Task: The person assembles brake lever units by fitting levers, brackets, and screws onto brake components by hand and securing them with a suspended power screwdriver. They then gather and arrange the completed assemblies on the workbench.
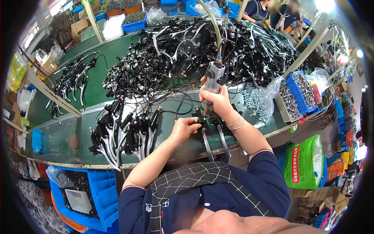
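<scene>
My right hand (218,97) is wrapped round a grey air screwdriver (213,80), held upright with its tip pointing down and a hose rising from its top. Just left of the tip, my left hand (184,129) pinches at the black body of a brake lever (206,140). A second lever (223,141) lies immediately to its right, its silver handle toward me. Left of my left hand, several more black and silver levers (113,132) lie in a row on the green bench. The tool's tip partly hides the nearest lever body.
Black clamps (136,72) are heaped behind my hands, beside piled levers and cables (187,43). Loose screws (259,102) lie at the right, near a blue bin of small parts (302,91). A blue crate (102,195) stands below left. Other people (286,17) work at the back right.
</scene>
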